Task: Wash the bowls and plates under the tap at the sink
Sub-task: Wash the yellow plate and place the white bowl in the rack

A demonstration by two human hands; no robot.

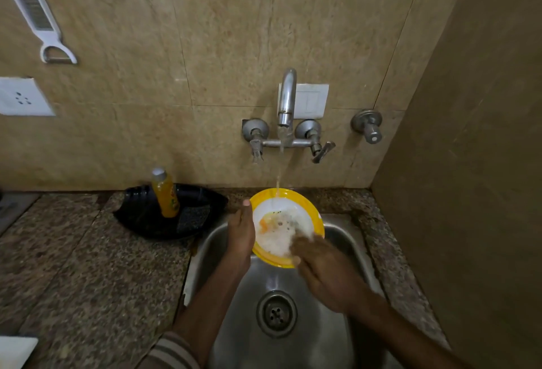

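Gripping the left edge of a round white plate with a broad yellow rim (294,199), the left hand (241,229) has its thumb over the top of the rim and its fingers hidden behind the plate. It holds the plate tilted above the back of the stainless steel sink (296,282), face towards the camera.

The right hand (325,271) reaches onto the plate's lower right part. Its fingertips are blurred against the wet, foamy inside, so I cannot tell whether they press flat or pinch the rim.

A thin stream of water (279,176) falls from the curved chrome wall tap (286,98) onto the plate's upper rim. Orange and dark food specks sit in the plate's middle. The round metal drain (276,313) lies below both hands.

On the speckled granite counter (88,266), left of the sink, a black leaf-shaped tray (137,216) holds an upright yellow bottle with a white cap (165,192) and a dark scouring pad (193,216). A white grater-peeler (32,10) hangs on the beige tiled wall (176,60).
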